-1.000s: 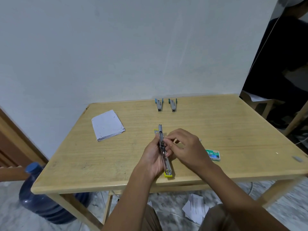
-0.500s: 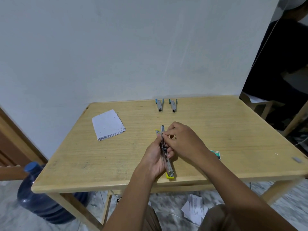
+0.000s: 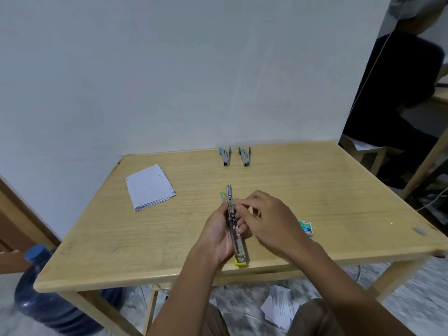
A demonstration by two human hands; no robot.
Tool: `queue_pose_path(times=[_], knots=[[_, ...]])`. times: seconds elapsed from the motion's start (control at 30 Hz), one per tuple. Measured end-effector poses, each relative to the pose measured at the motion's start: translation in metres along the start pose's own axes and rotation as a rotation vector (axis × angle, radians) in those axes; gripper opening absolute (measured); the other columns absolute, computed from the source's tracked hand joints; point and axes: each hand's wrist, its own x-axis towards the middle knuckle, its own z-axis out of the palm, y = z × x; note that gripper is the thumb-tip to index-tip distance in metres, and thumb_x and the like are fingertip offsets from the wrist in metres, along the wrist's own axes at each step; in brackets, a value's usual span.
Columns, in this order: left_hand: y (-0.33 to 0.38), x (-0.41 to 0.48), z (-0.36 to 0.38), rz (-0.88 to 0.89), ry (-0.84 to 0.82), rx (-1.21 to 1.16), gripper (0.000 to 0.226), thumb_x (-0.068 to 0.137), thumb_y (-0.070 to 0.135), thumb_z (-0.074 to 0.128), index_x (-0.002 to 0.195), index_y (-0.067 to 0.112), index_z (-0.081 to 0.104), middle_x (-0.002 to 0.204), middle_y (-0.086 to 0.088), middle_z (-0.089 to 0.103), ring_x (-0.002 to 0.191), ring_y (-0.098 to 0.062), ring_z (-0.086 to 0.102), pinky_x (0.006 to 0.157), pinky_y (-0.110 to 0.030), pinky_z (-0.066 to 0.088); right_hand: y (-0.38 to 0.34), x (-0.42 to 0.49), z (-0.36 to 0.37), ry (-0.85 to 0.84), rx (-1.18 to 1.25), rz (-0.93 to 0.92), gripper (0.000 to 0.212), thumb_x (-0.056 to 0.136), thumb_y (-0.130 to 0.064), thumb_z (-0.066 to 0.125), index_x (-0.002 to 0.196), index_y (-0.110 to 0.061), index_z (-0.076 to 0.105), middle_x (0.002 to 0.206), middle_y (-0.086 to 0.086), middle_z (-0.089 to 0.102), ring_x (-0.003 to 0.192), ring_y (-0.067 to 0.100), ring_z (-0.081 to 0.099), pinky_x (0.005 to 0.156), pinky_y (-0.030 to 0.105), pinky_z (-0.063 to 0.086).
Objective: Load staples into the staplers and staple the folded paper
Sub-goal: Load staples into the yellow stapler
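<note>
A yellow stapler (image 3: 238, 248) lies swung open lengthwise near the table's front edge, its metal staple channel facing up. My left hand (image 3: 217, 236) grips it from the left side. My right hand (image 3: 266, 219) hovers over the channel's middle with fingertips pinched at the metal rail; whether a staple strip is between them is hidden. A green staple box (image 3: 306, 227) lies just right of my right hand. The folded white paper (image 3: 149, 186) rests at the table's left. Two blue-grey staplers (image 3: 225, 156) (image 3: 244, 156) sit side by side at the far edge.
The wooden table (image 3: 339, 190) stands against a white wall. A blue water jug (image 3: 48, 297) stands on the floor at left. Loose papers (image 3: 278, 306) lie under the table. A person in dark clothes (image 3: 400, 81) sits at the right, beside another table.
My right hand has slid back along the channel from the stapler's far tip toward its middle. The left hand keeps its hold on the stapler, and more of the green box shows.
</note>
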Motion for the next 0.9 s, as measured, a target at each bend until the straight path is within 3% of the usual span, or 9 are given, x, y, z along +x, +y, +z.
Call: queue_pose_path(times=[0.07, 0.13, 0.27, 0.43, 0.57, 0.7, 0.77, 0.9], knots=[[0.002, 0.000, -0.001, -0.038, 0.008, 0.010, 0.044, 0.103, 0.040, 0.039, 0.082, 0.006, 0.058, 0.068, -0.009, 0.051, 0.049, -0.018, 0.054, 0.046, -0.026, 0.049, 0.000, -0.013, -0.003, -0.091, 0.066, -0.058, 0.036, 0.086, -0.057, 0.057, 0.114, -0.037, 0.068, 0.100, -0.018, 0.057, 0.083, 0.002, 0.059, 0.075, 0.027, 0.051], [0.002, 0.000, -0.002, -0.060, 0.024, 0.025, 0.048, 0.103, 0.043, 0.038, 0.072, 0.011, 0.055, 0.065, -0.005, 0.049, 0.051, -0.017, 0.050, 0.056, -0.030, 0.049, 0.003, -0.024, -0.005, -0.203, 0.051, -0.148, 0.047, 0.077, -0.066, 0.061, 0.116, -0.039, 0.063, 0.110, -0.023, 0.053, 0.094, -0.001, 0.058, 0.082, 0.029, 0.053], [0.002, -0.002, 0.001, -0.047, 0.004, -0.067, 0.044, 0.104, 0.039, 0.034, 0.073, 0.012, 0.049, 0.061, -0.003, 0.046, 0.047, -0.015, 0.046, 0.049, -0.025, 0.047, 0.016, -0.034, -0.007, -0.269, -0.041, -0.299, 0.068, 0.069, -0.074, 0.068, 0.126, -0.039, 0.055, 0.129, -0.018, 0.045, 0.111, 0.002, 0.054, 0.089, 0.034, 0.053], [0.003, -0.004, 0.002, -0.030, 0.003, -0.063, 0.047, 0.105, 0.041, 0.030, 0.073, 0.012, 0.048, 0.061, -0.003, 0.045, 0.043, -0.015, 0.042, 0.047, -0.024, 0.044, 0.022, -0.033, -0.005, -0.253, -0.112, -0.442, 0.055, 0.076, -0.061, 0.069, 0.122, -0.036, 0.055, 0.130, -0.011, 0.047, 0.116, 0.007, 0.053, 0.086, 0.036, 0.056], [0.003, -0.003, 0.002, -0.019, 0.026, -0.094, 0.046, 0.106, 0.041, 0.030, 0.074, 0.012, 0.046, 0.061, -0.004, 0.046, 0.044, -0.016, 0.045, 0.045, -0.024, 0.043, 0.023, -0.031, -0.005, -0.152, 0.026, -0.490, 0.040, 0.084, -0.048, 0.070, 0.117, -0.027, 0.067, 0.124, -0.009, 0.060, 0.110, 0.005, 0.061, 0.081, 0.036, 0.057], [0.001, -0.005, 0.008, -0.005, -0.003, -0.106, 0.045, 0.106, 0.037, 0.035, 0.078, 0.007, 0.055, 0.063, -0.008, 0.054, 0.047, -0.016, 0.055, 0.043, -0.024, 0.049, 0.020, -0.019, -0.009, 0.020, 0.241, -0.364, 0.033, 0.090, -0.041, 0.065, 0.118, -0.023, 0.070, 0.111, -0.006, 0.068, 0.103, 0.008, 0.065, 0.086, 0.031, 0.054], [-0.002, -0.005, 0.007, 0.015, -0.039, -0.037, 0.042, 0.105, 0.035, 0.038, 0.090, 0.003, 0.061, 0.066, -0.010, 0.059, 0.051, -0.015, 0.056, 0.048, -0.026, 0.050, 0.014, -0.012, -0.011, 0.061, 0.367, -0.221, 0.034, 0.092, -0.043, 0.062, 0.118, -0.022, 0.071, 0.108, -0.009, 0.066, 0.103, 0.007, 0.063, 0.086, 0.022, 0.051], [-0.004, -0.009, 0.010, 0.020, -0.089, 0.140, 0.036, 0.104, 0.037, 0.039, 0.099, 0.006, 0.057, 0.063, -0.007, 0.047, 0.051, -0.014, 0.044, 0.050, -0.024, 0.042, -0.004, 0.003, -0.007, 0.114, 0.652, 0.120, 0.023, 0.094, -0.035, 0.060, 0.114, -0.033, 0.071, 0.112, -0.011, 0.057, 0.103, 0.001, 0.059, 0.079, 0.010, 0.045]])
